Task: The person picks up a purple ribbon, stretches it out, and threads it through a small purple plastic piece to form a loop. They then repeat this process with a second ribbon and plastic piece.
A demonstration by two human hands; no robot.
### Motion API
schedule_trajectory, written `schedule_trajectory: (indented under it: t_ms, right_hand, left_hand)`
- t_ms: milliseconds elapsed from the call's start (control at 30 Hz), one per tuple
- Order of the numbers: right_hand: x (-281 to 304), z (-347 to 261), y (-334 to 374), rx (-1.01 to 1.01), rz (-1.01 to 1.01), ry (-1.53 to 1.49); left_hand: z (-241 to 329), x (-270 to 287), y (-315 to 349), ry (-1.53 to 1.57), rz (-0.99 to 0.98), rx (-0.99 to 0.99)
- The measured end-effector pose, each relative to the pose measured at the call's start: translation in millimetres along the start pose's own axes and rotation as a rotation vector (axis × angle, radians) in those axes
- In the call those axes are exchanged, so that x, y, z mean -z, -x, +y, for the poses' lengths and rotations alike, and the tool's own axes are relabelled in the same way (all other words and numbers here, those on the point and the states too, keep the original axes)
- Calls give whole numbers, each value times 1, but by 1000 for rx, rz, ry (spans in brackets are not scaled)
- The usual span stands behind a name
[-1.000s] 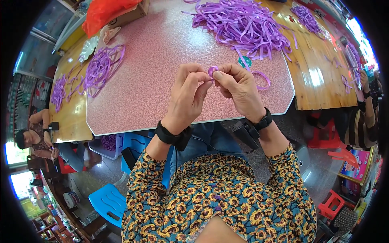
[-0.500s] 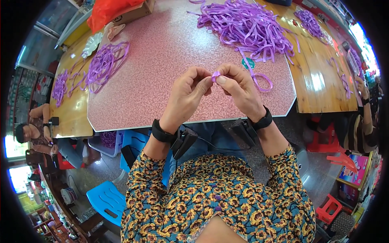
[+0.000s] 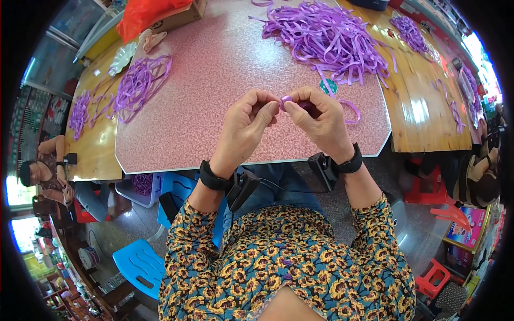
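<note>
Over the pink speckled tabletop (image 3: 176,117) my two hands meet, fingertips almost touching. Between them is a small folded or looped bit of purple ribbon (image 3: 286,99). My left hand (image 3: 245,123) pinches it with thumb and forefinger from the left. My right hand (image 3: 324,124) pinches it from the other side, its thumb against the ribbon. A loose purple ribbon loop (image 3: 352,111) lies just beyond my right hand. Behind it spreads a big heap of purple ribbons (image 3: 326,43), beside a round green sticker (image 3: 328,86). How the ribbon is folded inside my fingers is hidden.
A tangle of purple ribbon (image 3: 140,85) lies at the left, a red bag (image 3: 147,16) and cardboard box (image 3: 184,17) at the far left. Blue stool (image 3: 142,265) and red stool (image 3: 433,278) stand on the floor. A person (image 3: 48,176) sits left, another (image 3: 476,171) right.
My right hand has turned slightly, its wrist shifting a little right and down. Both hands keep their pinch on the ribbon. The person at the right has lowered an arm.
</note>
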State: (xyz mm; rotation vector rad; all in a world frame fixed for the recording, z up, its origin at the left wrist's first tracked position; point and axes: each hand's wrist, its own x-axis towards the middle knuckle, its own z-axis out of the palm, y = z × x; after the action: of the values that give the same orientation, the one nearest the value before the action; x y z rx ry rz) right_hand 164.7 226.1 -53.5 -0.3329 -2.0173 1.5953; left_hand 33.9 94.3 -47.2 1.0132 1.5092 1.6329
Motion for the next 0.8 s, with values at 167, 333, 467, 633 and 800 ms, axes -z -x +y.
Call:
schedule_trajectory:
  t_ms: [167,333,467,633,800]
  right_hand:
    - [-2,-2,-1,32,45,11]
    - [4,-6,-4,174,-44,158]
    - [5,-6,-7,321,-103,286]
    - [6,-7,-7,307,-136,293]
    - [10,-9,-5,191,-105,219]
  left_hand:
    - [-1,-3,0,14,49,-28]
    - [-4,-1,-3,-65,67,-6]
    - [-4,-3,-3,-10,59,1]
    - [1,-8,-1,70,57,-16]
    - [0,-14,4,121,99,-127]
